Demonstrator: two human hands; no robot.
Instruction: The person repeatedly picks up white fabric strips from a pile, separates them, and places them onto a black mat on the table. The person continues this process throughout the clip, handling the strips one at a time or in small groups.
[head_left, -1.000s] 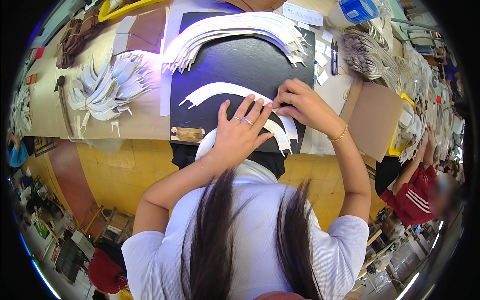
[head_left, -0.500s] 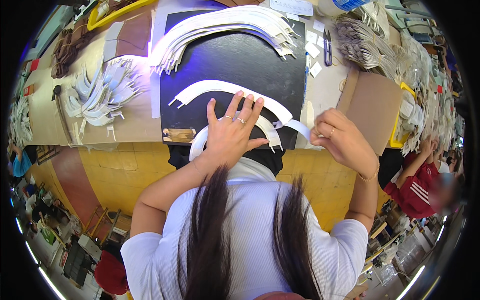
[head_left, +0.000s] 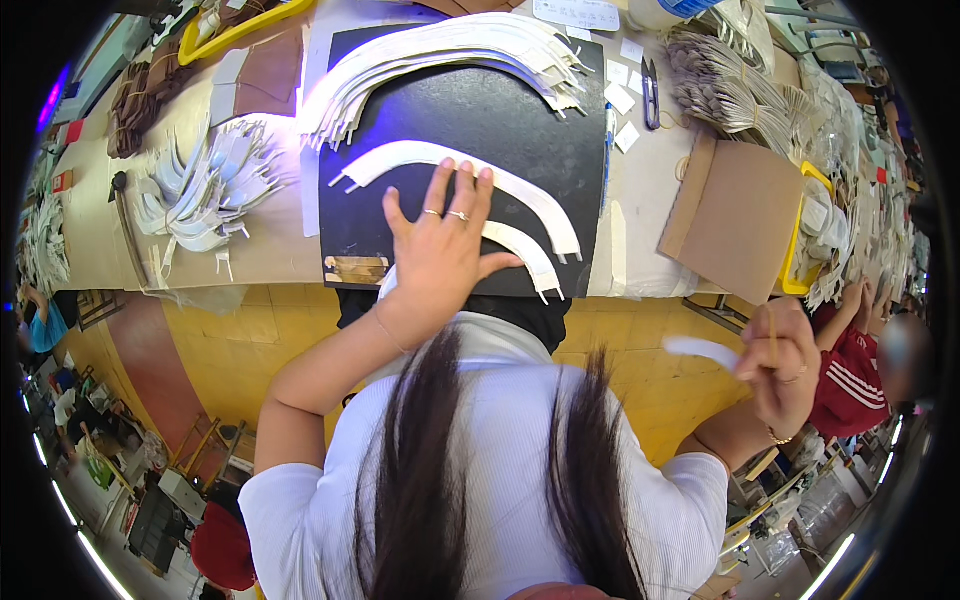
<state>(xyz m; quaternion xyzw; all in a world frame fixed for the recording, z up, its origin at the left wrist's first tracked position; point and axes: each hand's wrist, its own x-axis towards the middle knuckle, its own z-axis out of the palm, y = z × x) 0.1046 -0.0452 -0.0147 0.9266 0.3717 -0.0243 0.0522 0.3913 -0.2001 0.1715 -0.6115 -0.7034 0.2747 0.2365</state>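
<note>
White and thin, the short curved strip (head_left: 702, 350) pinched in the right hand (head_left: 785, 370) is judged light and floppy, easily creased; it is best taken near one end between thumb and forefinger, as it is now. The right hand is closed on it, held off the desk edge, well to the right of the black mat (head_left: 470, 150). The left hand (head_left: 440, 250) is spread flat, fingers splayed, pressing on the long white curved strip (head_left: 520, 195) and a shorter curved strip (head_left: 525, 255) lying on the mat; nothing is gripped by it. A fanned stack of similar white strips (head_left: 440, 55) lies along the mat's far edge. A brown cardboard sheet (head_left: 735, 215) rests right of the mat, loose white pieces (head_left: 200, 185) to its left on the desk (head_left: 270, 250).
</note>
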